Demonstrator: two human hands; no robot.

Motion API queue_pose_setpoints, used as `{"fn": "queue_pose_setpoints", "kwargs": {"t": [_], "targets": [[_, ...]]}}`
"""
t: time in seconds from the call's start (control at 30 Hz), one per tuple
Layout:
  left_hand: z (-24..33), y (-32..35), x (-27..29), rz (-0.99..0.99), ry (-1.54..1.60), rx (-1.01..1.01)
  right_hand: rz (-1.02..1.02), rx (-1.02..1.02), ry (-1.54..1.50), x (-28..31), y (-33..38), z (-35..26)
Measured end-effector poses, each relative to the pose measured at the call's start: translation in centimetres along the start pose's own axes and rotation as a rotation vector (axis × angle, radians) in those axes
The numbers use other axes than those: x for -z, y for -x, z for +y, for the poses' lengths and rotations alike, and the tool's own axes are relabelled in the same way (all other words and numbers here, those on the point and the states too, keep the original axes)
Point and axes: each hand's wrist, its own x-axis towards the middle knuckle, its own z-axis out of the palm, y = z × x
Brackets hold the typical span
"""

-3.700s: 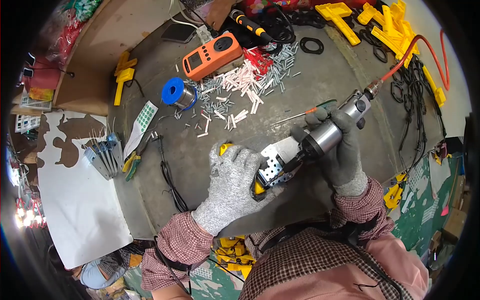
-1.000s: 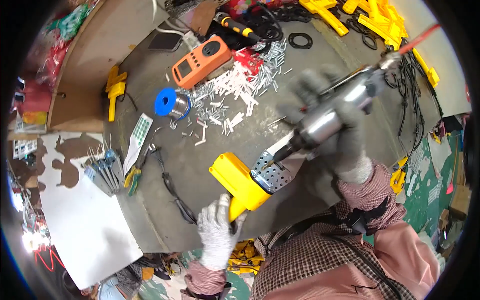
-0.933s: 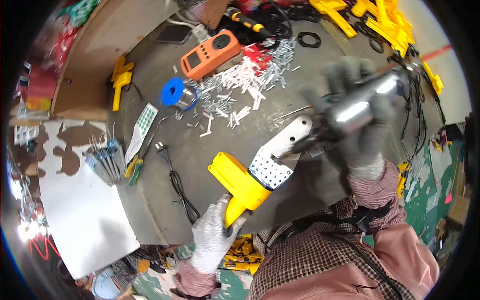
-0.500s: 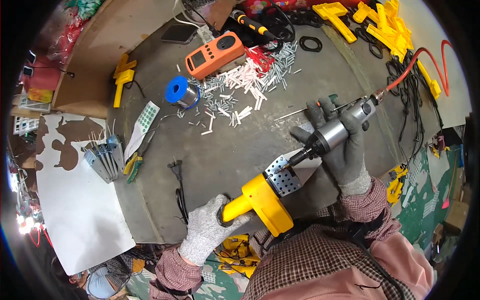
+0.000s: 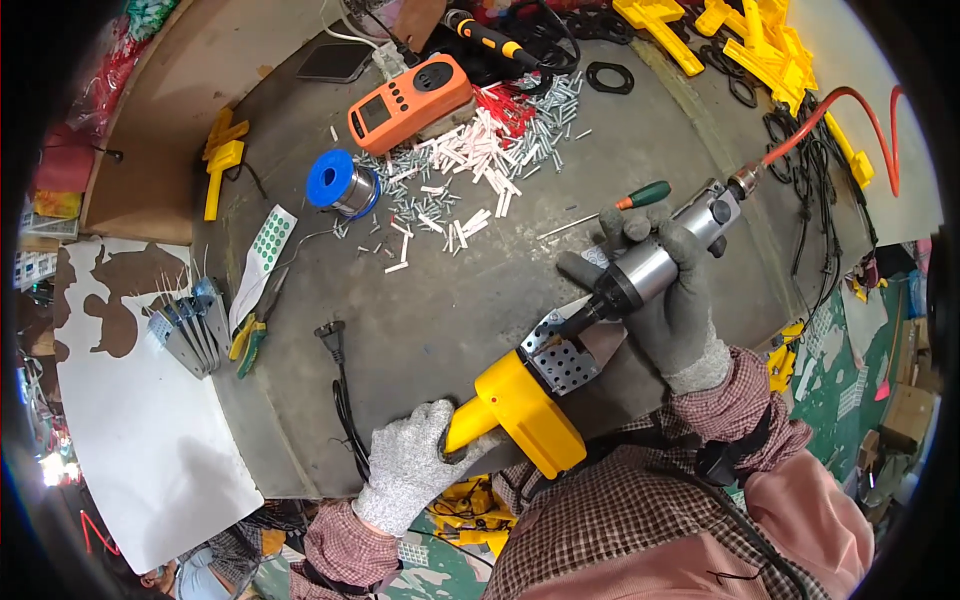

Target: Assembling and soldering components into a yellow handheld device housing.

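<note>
My left hand (image 5: 412, 462), in a grey knit glove, is closed round the handle of a yellow plastic housing (image 5: 530, 418). A perforated metal plate (image 5: 572, 366) sticks out of the housing's far end. My gloved right hand (image 5: 680, 300) grips a silver and black air screwdriver (image 5: 645, 272), fingers wrapped round its barrel. The driver slants down to the left, and its tip is at the perforated plate; the exact contact point is too small to tell. Just beyond my right fingers lies a hand screwdriver (image 5: 640, 196) with a green handle.
A red air hose (image 5: 835, 95) runs from the driver to the right. Screws and white sleeves (image 5: 470, 160) are heaped beside an orange meter (image 5: 412, 105) and a solder spool (image 5: 342, 185). Pliers (image 5: 248, 345), a black plug cord (image 5: 338, 375) and yellow housings (image 5: 765, 50) lie around.
The driver has shifted slightly left and down against the plate. More of the green-handled screwdriver shows past my right fingers. My left hand still holds the housing; the whole view has shifted a little.
</note>
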Motion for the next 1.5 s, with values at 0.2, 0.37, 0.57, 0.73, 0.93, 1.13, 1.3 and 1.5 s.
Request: {"fn": "queue_pose_setpoints", "kwargs": {"t": [0.2, 0.37, 0.57, 0.73, 0.93, 1.13, 1.3, 1.5], "targets": [[0.3, -0.2, 0.1, -0.001, 0.020, 0.049, -0.003, 0.109, 0.057, -2.6, 0.6, -0.4], [0.6, 0.1, -0.3, 0.059, 0.068, 0.062, -0.025, 0.106, -0.010, 0.3, 2.8, -2.1], [0.4, 0.1, -0.6, 0.086, 0.085, 0.071, 0.137, 0.044, 0.013, -1.1, 3.2, -2.1], [-0.2, 0.2, -1.2, 0.128, 0.097, 0.023, 0.062, 0.112, 0.030, -0.3, 3.4, -2.1], [-0.3, 0.2, -0.9, 0.103, 0.063, 0.010, 0.100, 0.051, -0.011, -0.3, 3.1, -1.5], [0.5, 0.1, -1.0, 0.116, 0.069, 0.059, -0.045, -0.058, -0.059, 1.8, 2.5, -1.6], [0.6, -0.3, -1.1, 0.137, 0.072, 0.041, 0.195, 0.009, 0.023, -1.8, 3.5, -1.3], [1.6, 0.8, 0.4, 0.207, -0.043, -0.027, 0.136, -0.105, 0.405, 1.3, 0.5, -7.1]]}}
